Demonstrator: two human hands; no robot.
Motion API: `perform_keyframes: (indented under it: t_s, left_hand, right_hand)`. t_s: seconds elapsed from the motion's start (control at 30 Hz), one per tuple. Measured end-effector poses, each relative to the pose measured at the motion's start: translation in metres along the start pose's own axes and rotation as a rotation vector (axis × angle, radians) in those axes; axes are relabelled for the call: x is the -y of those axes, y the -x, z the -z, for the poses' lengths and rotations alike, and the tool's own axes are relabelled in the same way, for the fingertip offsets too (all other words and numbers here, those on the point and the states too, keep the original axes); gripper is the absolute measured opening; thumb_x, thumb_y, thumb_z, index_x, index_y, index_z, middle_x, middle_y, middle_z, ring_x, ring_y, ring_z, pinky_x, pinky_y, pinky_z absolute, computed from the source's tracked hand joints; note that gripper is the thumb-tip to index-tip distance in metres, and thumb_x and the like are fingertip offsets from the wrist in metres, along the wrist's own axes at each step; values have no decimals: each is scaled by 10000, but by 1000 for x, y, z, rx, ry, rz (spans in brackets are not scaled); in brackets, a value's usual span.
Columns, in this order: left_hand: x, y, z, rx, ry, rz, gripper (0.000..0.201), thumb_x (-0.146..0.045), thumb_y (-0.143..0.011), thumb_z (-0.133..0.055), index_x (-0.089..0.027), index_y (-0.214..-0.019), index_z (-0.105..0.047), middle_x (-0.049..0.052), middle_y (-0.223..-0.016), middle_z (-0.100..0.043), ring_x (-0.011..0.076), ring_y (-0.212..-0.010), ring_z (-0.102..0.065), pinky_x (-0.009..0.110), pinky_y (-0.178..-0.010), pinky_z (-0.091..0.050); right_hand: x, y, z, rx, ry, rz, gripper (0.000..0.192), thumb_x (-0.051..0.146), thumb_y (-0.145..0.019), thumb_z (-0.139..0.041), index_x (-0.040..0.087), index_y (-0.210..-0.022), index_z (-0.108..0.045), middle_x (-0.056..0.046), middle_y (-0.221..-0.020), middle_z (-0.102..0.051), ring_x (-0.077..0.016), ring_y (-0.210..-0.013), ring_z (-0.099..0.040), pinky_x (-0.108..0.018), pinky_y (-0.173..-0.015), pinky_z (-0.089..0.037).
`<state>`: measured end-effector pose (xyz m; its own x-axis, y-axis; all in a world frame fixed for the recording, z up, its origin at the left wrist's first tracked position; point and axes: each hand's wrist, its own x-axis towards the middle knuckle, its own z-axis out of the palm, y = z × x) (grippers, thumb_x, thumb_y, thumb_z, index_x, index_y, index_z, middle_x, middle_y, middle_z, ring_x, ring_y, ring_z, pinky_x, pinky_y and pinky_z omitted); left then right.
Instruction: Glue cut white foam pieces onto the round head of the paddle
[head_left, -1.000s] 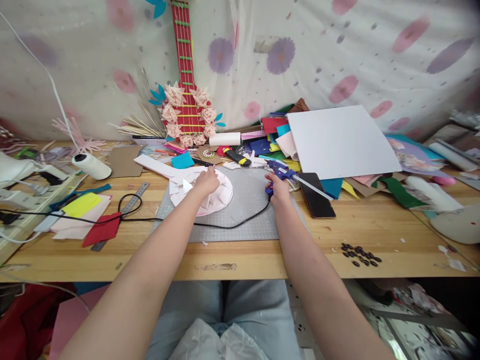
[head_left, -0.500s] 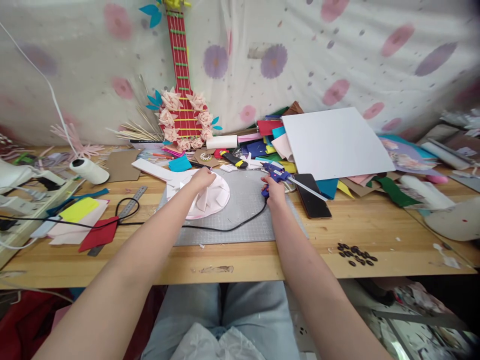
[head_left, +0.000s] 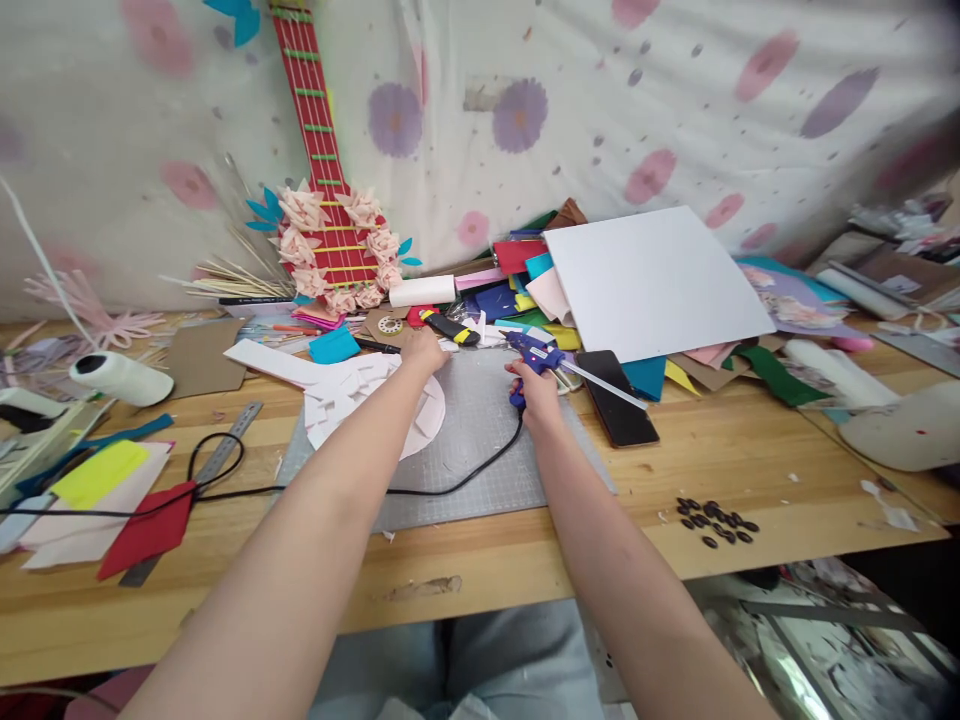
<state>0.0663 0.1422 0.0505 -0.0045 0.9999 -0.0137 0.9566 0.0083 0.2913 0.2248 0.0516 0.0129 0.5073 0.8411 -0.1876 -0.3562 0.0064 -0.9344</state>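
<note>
My right hand (head_left: 536, 392) is closed around the handle of a blue glue gun (head_left: 534, 352), and a long clear glue stick (head_left: 606, 384) sticks out of its back end. The gun's nozzle points left and away from me. My left hand (head_left: 424, 350) is at the far edge of the cutting mat (head_left: 480, 470), beside small white scraps; its fingers are mostly hidden behind the back of the hand. Under my left forearm lies a white guitar-shaped paper piece (head_left: 341, 392), a round body with a neck, with several small folded white tabs standing on it.
A black phone (head_left: 616, 400) lies right of the mat. Behind are a yellow-and-black utility knife (head_left: 450, 328), a white board (head_left: 660, 285) on coloured sheets, and a red paper guitar (head_left: 330, 230) with roses. Dark beads (head_left: 716, 520) lie front right; a black cord (head_left: 457, 488) crosses the mat.
My left hand has moved off the round white body to its far right edge, near the scraps. The right hand keeps the glue gun. The view has turned slightly.
</note>
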Motion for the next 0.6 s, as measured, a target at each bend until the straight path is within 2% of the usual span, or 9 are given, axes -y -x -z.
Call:
perform_keyframes:
  t_s: [0.17, 0.33, 0.5, 0.6]
  left_hand:
    - [-1, -1, -4, -24, 6, 26, 513, -336, -706, -699, -136, -1138, -509, 198, -1225, -567, 300, -1183, -500, 359, -891, -415]
    - [5, 22, 3, -74, 100, -130, 494, -249, -665, -716, -156, -1104, -510, 160, -1163, -604, 295, -1138, -529, 366, -889, -421]
    - [35, 54, 17, -92, 349, -355, 520, -252, -643, -719, -185, -1107, -496, 97, -1183, -595, 233, -1103, -549, 338, -897, -440]
    - [60, 69, 33, -62, 371, -430, 576, -242, -638, -707, -203, -1163, -475, 72, -1212, -571, 220, -1103, -546, 335, -904, -442]
  right_hand:
    - [-2, 0, 0, 27, -7, 16, 218, 246, -587, -617, 182, -762, -505, 15, -677, -630, -37, -397, -401, -178, -368, -346]
    - [-2, 2, 0, 28, 14, 37, 206, 240, -601, -603, 180, -775, -512, 17, -686, -628, -37, -409, -403, -177, -386, -365]
    - [1, 4, -1, 13, 25, 29, 193, 228, -597, -592, 181, -764, -508, 20, -681, -621, -37, -412, -393, -170, -374, -358]
    - [1, 6, -2, 17, 35, 34, 197, 218, -593, -590, 184, -771, -511, 28, -669, -617, -37, -415, -391, -164, -371, -361]
